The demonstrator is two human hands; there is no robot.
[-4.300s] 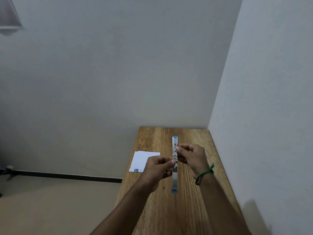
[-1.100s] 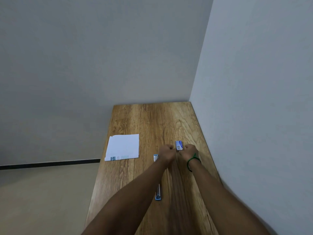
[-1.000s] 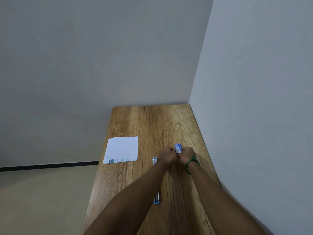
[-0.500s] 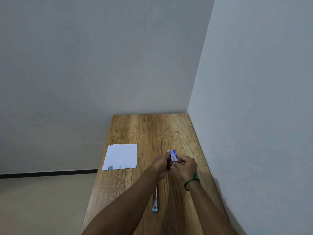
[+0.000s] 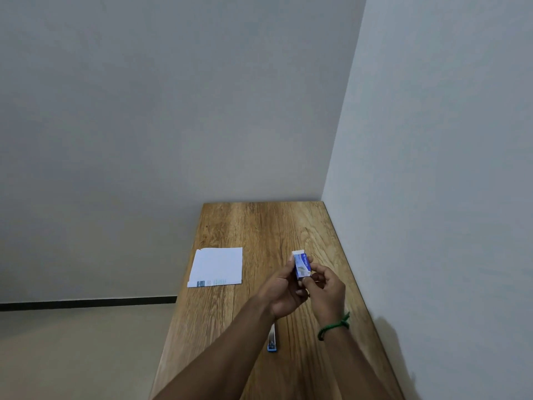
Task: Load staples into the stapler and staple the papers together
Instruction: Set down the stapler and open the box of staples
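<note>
I log: wooden tabletop point(image 5: 259, 226) in grey wall corner | papers point(image 5: 217, 267) left, stapler point(image 5: 272, 340) near | left hand point(image 5: 284, 293) and right hand point(image 5: 327, 290) both pinch staple box point(image 5: 302, 265).

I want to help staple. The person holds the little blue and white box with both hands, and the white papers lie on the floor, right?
Not quite: the head view shows the white papers lying on the wooden table, not the floor. Both hands do hold the little blue and white box.
</note>
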